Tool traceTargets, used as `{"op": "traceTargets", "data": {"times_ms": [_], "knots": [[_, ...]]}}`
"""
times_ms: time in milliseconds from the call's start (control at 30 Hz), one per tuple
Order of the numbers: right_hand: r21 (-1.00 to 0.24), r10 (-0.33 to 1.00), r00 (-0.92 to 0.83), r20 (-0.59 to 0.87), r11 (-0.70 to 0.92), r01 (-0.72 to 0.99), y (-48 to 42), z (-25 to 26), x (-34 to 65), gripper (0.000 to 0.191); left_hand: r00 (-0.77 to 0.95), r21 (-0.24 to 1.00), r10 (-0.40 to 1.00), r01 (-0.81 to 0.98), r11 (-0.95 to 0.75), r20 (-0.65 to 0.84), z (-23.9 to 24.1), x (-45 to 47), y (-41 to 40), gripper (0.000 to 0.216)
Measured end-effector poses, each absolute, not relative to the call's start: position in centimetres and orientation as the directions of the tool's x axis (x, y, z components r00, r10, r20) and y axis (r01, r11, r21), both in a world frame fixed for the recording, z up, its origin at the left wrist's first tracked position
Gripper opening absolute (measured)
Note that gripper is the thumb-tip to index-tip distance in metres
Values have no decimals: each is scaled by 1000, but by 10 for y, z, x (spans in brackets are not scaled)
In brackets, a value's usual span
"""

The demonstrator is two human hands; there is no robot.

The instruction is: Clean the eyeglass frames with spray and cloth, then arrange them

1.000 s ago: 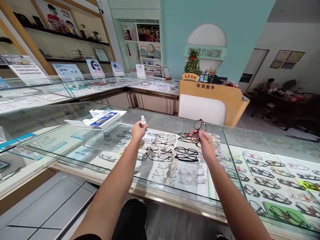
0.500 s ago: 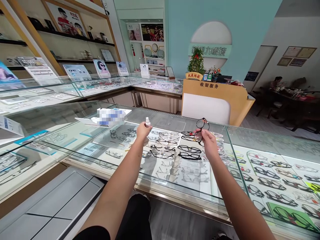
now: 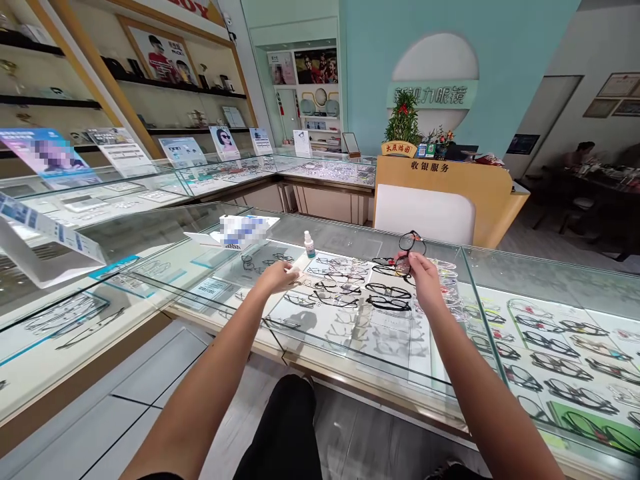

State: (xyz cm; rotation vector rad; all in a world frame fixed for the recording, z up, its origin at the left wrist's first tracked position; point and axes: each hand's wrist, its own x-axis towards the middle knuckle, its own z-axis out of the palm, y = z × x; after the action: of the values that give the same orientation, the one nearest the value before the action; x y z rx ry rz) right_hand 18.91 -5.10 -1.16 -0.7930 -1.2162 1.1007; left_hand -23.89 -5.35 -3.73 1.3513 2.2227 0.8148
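Observation:
A small white spray bottle with a teal band stands upright on the glass counter top. My left hand hovers a little below and left of it, fingers loosely spread, holding nothing. My right hand pinches a pair of black round-framed glasses, held up above the glass. Under the glass lie several rows of display frames.
An open white box lies on the counter to the left of the bottle. Leaflet stands sit on the left counters. A wooden cashier desk with a small plant stands behind. A person sits at a dark table far right.
My left hand set the spray bottle down on the glass and drew back toward me, now open. My right hand kept the glasses in place. The view shifted to the left.

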Motion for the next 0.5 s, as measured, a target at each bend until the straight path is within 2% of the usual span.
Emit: {"op": "traceTargets", "data": {"times_ms": [100,333,400,500], "knots": [[-922,946,-18,323,311,-233,-51,-12,189,42,-374,755,926,593,280,-50,-24,-244,-70,42],[-910,939,-38,342,321,-262,-50,-8,194,38,-165,945,985,327,14,43,20,-186,-69,77],[-909,938,-47,343,319,-268,-52,-4,195,36,-79,985,994,162,-58,71,29,-148,-58,75],[-904,934,-60,353,323,-281,-53,2,198,33,56,998,996,-30,-62,63,36,-89,-37,70]]}}
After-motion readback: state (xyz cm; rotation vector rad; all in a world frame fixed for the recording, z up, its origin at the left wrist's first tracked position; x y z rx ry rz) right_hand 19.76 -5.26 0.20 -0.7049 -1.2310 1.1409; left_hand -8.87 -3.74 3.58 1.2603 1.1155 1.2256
